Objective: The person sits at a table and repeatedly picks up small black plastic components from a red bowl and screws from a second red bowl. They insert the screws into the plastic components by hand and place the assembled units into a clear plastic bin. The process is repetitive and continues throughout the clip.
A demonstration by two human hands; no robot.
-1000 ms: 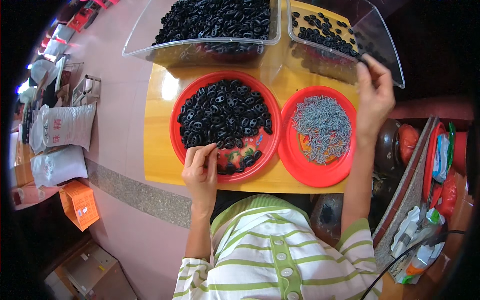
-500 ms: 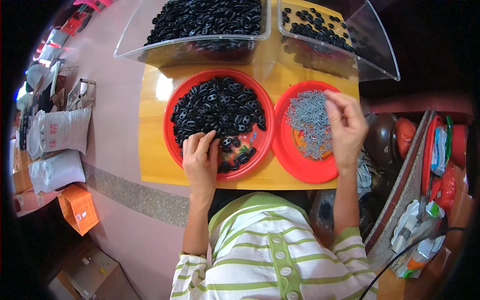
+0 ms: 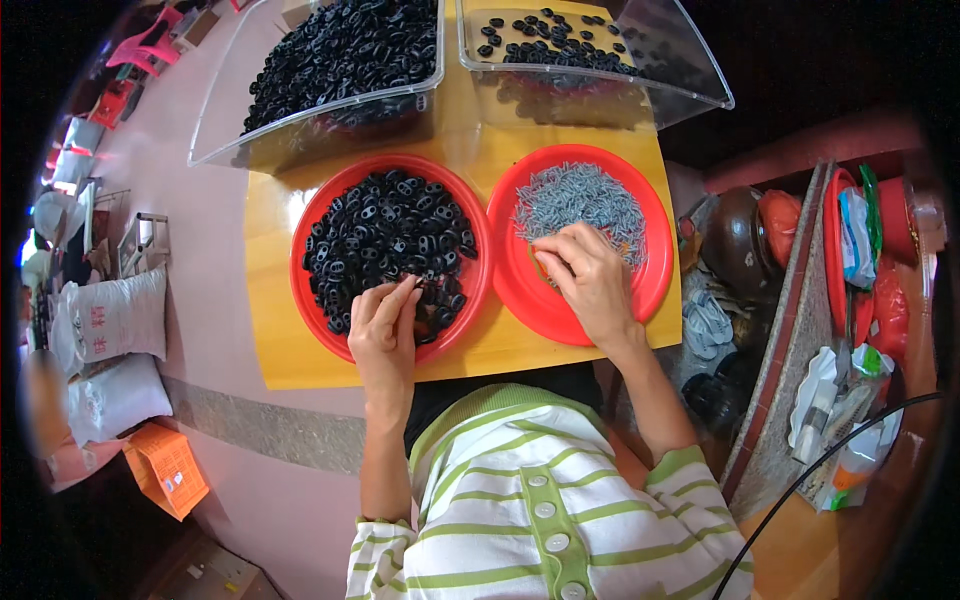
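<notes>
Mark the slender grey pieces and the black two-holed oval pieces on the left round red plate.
Slender grey pieces [image 3: 582,200]: head view, upper middle of pile.
Black two-holed oval pieces [image 3: 385,234]: head view, middle of heap.

Black two-holed pieces [image 3: 385,225] heaped, slim grey rods [image 3: 585,205] piled, on red plates [image 3: 540,315]

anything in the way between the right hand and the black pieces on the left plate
Only the facing rims of the left red plate and right red plate lie between the right hand and the black two-hole pieces. The left hand is at the pieces' near side; no other obstacle shows.
</notes>
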